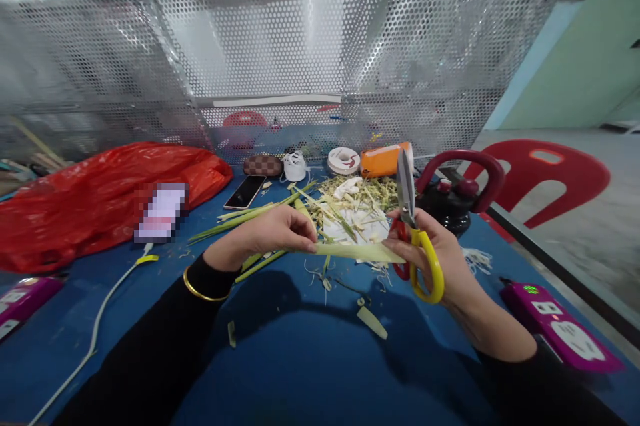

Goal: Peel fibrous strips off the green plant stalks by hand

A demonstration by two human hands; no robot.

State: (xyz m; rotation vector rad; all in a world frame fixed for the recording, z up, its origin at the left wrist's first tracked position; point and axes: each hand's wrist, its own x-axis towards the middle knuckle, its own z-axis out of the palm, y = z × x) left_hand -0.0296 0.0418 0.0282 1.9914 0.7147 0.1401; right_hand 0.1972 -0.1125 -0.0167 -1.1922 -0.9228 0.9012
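Print on the white spool (344,161) too small to read; phone screen (161,213) pixelated. Left hand (280,229) has thumb and fingers pinched on one end of a pale leaf strip (350,251), stretched roughly level between both hands, while the right hand (445,246) pinches the other end, fingers curled round scissors (407,203), blades up. Blue table (280,373) bears a heap of plant scraps (384,194); perforated metal screen (270,46) behind, red chair (560,166) at right.
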